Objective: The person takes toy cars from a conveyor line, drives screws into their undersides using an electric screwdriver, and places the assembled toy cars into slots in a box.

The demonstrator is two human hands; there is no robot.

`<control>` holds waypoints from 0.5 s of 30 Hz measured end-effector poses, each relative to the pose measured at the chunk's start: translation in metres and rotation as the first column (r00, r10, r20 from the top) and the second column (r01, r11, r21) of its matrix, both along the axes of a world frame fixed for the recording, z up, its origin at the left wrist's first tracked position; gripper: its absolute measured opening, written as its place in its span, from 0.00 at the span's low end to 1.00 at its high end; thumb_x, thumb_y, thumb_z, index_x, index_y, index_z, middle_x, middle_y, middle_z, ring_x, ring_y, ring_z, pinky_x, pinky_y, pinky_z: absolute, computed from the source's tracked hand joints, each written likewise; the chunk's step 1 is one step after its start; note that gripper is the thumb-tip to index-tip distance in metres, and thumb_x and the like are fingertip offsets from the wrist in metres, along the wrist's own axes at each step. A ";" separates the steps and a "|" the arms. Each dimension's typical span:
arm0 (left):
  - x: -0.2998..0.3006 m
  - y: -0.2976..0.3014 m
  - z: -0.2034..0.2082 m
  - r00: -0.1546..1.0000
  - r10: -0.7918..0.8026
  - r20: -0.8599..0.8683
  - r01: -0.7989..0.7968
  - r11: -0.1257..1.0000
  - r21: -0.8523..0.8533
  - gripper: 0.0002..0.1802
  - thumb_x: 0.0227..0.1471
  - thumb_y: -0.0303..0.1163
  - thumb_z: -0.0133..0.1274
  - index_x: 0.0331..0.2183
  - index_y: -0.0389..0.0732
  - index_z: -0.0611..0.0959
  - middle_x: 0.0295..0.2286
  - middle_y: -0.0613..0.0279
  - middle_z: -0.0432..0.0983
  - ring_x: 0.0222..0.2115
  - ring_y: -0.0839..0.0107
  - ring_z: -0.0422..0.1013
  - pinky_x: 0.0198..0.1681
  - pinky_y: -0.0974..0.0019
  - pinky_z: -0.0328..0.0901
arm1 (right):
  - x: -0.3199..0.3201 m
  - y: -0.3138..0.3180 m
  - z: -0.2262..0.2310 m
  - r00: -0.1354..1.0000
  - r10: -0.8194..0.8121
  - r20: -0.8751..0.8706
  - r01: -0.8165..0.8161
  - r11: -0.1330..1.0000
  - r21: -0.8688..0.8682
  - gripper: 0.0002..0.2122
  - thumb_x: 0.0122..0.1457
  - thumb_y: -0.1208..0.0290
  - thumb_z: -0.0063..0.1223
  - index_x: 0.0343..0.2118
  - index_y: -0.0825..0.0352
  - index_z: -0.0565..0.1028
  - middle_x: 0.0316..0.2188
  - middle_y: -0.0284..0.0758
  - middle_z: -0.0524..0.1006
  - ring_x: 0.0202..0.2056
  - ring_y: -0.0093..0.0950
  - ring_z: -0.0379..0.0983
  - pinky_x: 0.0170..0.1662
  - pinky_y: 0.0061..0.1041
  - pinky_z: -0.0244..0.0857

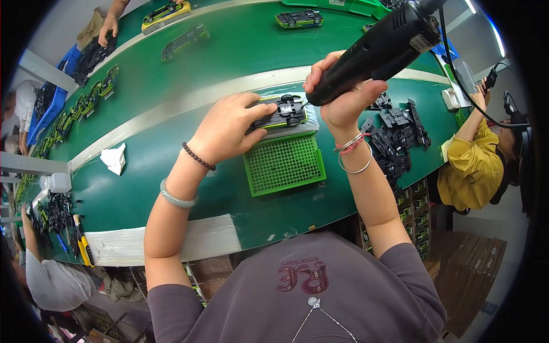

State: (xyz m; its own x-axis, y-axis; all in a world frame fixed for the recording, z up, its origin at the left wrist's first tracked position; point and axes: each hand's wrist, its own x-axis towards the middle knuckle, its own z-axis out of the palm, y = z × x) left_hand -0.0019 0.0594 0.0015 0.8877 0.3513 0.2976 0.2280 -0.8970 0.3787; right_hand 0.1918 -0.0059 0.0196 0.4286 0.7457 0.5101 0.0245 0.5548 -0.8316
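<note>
My left hand (230, 124) holds down a toy car (289, 110) that lies upside down, its black underside and wheels facing up. Thumb and fingers press on the car's left end, hiding that part of it. The car rests on a pale pad or holder (311, 123), mostly covered. In my right hand (346, 106) is a black electric screwdriver (374, 54), gripped near its lower end and slanting up to the right. Its tip comes down by the car's right end; whether it touches a screw I cannot tell.
A green perforated basket (284, 166) sits just in front of the car. Black plastic car bases (397, 134) are heaped on the right. A conveyor belt (240, 48) carrying upturned cars runs behind. A crumpled white tissue (114, 158) lies left. Co-workers sit at both sides; a black cord (457, 86) hangs right.
</note>
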 end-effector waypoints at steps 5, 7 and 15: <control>0.001 0.001 0.001 1.000 0.001 -0.011 -0.001 1.000 0.002 0.25 0.38 0.31 0.59 0.43 0.45 0.76 0.41 0.51 0.69 0.42 0.54 0.66 0.46 0.59 0.62 | 0.002 0.005 -0.013 0.998 0.036 0.049 -0.033 0.998 -0.061 0.44 0.36 0.20 0.27 0.28 0.68 0.66 0.15 0.36 0.67 0.16 0.26 0.66 0.21 0.21 0.62; 0.000 0.001 0.002 1.000 0.003 -0.005 -0.003 1.000 0.010 0.25 0.38 0.30 0.59 0.44 0.46 0.76 0.42 0.51 0.69 0.43 0.54 0.66 0.47 0.59 0.62 | 0.001 0.007 -0.010 0.998 0.029 0.051 -0.024 0.995 -0.097 0.44 0.36 0.21 0.28 0.27 0.68 0.66 0.14 0.35 0.67 0.16 0.26 0.65 0.21 0.20 0.61; 0.001 0.004 0.001 0.999 -0.014 -0.044 0.011 0.998 -0.061 0.26 0.38 0.28 0.59 0.45 0.46 0.76 0.43 0.51 0.69 0.43 0.53 0.66 0.47 0.59 0.63 | -0.004 0.018 -0.014 0.999 0.037 0.012 -0.037 0.999 0.000 0.37 0.50 0.31 0.31 0.17 0.71 0.68 0.10 0.32 0.67 0.12 0.20 0.65 0.16 0.16 0.58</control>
